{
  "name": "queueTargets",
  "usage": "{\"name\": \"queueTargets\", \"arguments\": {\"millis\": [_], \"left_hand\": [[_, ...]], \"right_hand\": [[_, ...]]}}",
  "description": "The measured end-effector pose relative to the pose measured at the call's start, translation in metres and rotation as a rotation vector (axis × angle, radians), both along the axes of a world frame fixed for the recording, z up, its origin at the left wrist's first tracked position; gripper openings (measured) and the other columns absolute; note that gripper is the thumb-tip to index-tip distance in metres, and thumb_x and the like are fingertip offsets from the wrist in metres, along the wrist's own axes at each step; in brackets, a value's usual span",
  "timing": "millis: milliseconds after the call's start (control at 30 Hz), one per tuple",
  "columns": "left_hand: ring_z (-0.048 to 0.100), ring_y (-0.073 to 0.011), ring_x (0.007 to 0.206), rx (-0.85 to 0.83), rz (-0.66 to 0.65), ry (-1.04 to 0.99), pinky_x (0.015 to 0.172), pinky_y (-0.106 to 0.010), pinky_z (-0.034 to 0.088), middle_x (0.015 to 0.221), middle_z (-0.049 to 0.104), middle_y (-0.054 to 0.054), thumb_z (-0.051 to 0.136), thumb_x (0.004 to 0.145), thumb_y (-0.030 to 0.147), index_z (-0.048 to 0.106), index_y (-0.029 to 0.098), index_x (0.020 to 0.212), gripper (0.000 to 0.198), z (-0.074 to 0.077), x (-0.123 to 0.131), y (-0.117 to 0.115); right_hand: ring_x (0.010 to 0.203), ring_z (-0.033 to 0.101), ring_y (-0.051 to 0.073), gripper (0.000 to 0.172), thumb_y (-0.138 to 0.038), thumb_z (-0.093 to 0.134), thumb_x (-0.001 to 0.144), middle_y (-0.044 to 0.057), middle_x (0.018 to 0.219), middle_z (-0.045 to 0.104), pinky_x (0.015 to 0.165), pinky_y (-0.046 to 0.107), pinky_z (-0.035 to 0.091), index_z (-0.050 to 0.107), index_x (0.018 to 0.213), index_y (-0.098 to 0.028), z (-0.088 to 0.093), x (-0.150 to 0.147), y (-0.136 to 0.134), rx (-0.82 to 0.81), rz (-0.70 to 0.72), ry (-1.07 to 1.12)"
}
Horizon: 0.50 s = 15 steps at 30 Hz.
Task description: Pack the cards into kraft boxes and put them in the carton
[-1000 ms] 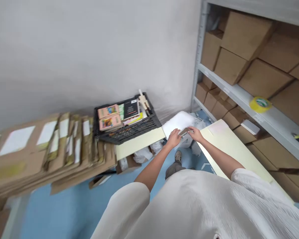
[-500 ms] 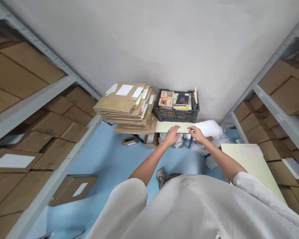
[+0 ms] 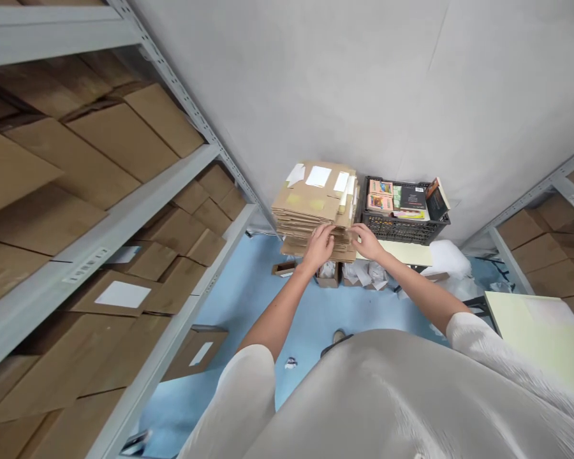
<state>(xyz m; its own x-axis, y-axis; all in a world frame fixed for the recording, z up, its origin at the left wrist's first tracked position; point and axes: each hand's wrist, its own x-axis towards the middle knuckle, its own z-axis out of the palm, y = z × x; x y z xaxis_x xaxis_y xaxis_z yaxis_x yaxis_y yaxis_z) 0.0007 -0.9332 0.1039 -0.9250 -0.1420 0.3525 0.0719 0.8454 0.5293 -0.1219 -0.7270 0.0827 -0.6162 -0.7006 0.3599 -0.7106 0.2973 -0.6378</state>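
A stack of flattened cardboard boxes [image 3: 301, 205] with white labels on top stands against the wall. My left hand [image 3: 319, 247] is at the front edge of the stack, fingers loosely bent and apart, with nothing seen in them. Close to the stack's front right corner is my right hand [image 3: 367, 243], its fingers stretched toward the cardboard. Whether either hand's fingertips touch the cardboard, I cannot tell. Just right of the stack sits a black plastic crate [image 3: 402, 229] holding books [image 3: 412, 197], one leaning at its right side.
Under the pale yellow tabletop [image 3: 411, 254] are small open boxes [image 3: 329, 280] with white wrapping. A white bundle [image 3: 452, 261] lies to the right. Metal shelving [image 3: 176, 185] full of cardboard boxes flanks my left, with more shelves right. Another pale table [image 3: 530, 325] stands near my right arm.
My view has turned left, so the stack and crate sit further right in it. Both hands have moved from over the tabletop in front of the crate to the front of the cardboard stack.
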Motion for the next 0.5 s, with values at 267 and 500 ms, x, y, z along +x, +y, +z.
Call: {"name": "queueTargets", "arguments": {"millis": [267, 500], "left_hand": [[0.039, -0.0353, 0.162, -0.068, 0.067, 0.024, 0.137, -0.057, 0.024, 0.169, 0.051, -0.014, 0.058, 0.097, 0.019, 0.065, 0.024, 0.147, 0.051, 0.015, -0.021, -0.096], [0.033, -0.0376, 0.164, -0.128, 0.048, -0.047, 0.137, -0.061, 0.014, 0.172, 0.047, -0.017, 0.069, 0.093, 0.024, 0.060, 0.026, 0.152, 0.060, 0.019, -0.041, -0.123]], "right_hand": [[0.146, 0.049, 0.039, 0.045, -0.028, 0.063, 0.101, 0.018, 0.162, 0.053, 0.121, 0.057, 0.042, 0.067, 0.145, -0.020, 0.031, -0.006, -0.103, 0.206, -0.091, 0.208], [0.153, 0.042, 0.044, 0.067, -0.041, 0.073, 0.098, 0.022, 0.170, 0.047, 0.124, 0.064, 0.035, 0.056, 0.158, -0.017, 0.033, -0.020, -0.139, 0.342, -0.148, 0.209]]}}
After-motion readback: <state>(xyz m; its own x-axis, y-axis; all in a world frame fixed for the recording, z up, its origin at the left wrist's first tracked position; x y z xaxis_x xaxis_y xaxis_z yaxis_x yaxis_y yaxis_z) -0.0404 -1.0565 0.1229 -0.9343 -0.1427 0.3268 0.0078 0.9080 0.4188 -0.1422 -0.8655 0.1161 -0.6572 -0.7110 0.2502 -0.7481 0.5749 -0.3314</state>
